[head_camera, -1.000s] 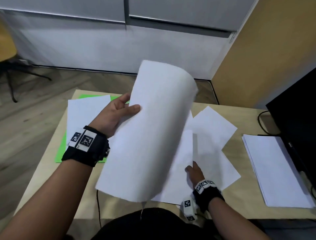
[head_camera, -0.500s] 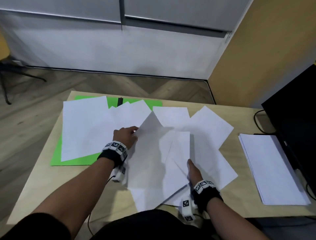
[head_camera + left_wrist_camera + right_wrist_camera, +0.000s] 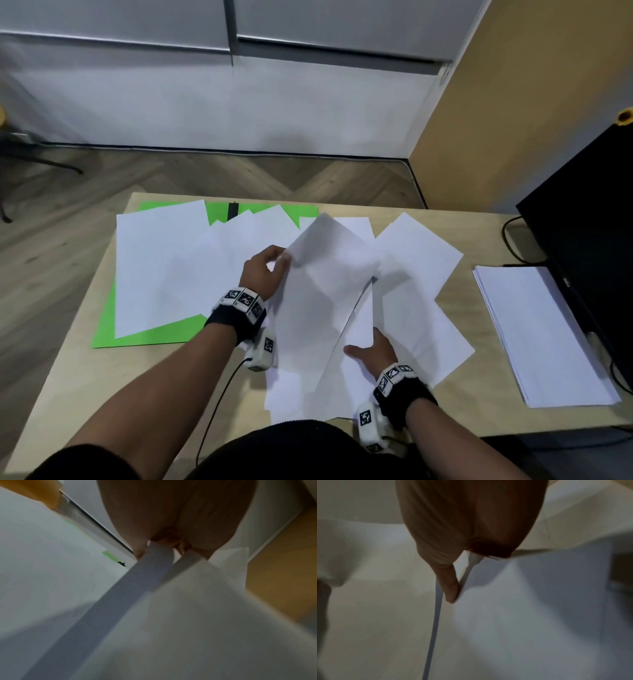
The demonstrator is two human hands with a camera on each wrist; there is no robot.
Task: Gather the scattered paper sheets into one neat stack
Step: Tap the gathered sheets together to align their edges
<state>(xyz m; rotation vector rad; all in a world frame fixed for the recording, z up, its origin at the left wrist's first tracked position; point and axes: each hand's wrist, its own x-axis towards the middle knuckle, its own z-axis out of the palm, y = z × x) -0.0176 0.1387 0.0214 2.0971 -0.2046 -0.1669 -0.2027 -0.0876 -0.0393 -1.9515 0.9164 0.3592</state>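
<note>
Head view, nearest first: the right hand [image 3: 371, 353] lies on the overlapping white sheets [image 3: 404, 308] close to the near edge of the surface [image 3: 78, 373]. Its thumb sticks out to the left, and its fingers are slipped under the lower right edge of the lifted sheet [image 3: 318, 301], so how they lie there cannot be told. In the right wrist view, the thumb [image 3: 450, 588] presses against a raised paper edge.

Farther in, the left hand [image 3: 263, 270] pinches the upper left edge of that same lifted sheet between curled fingers and thumb. The sheet tilts up from the pile and spans the gap between the two hands. The left wrist view shows fingertips [image 3: 171, 545] closed on thin paper edges.

Loose sheets fan out around both hands, overlapping at odd angles. To the left, a large sheet covers most of a green mat [image 3: 109, 329]. Well off to the right, a separate stack of paper [image 3: 541, 335] sits squared beside a dark monitor [image 3: 589, 246].
</note>
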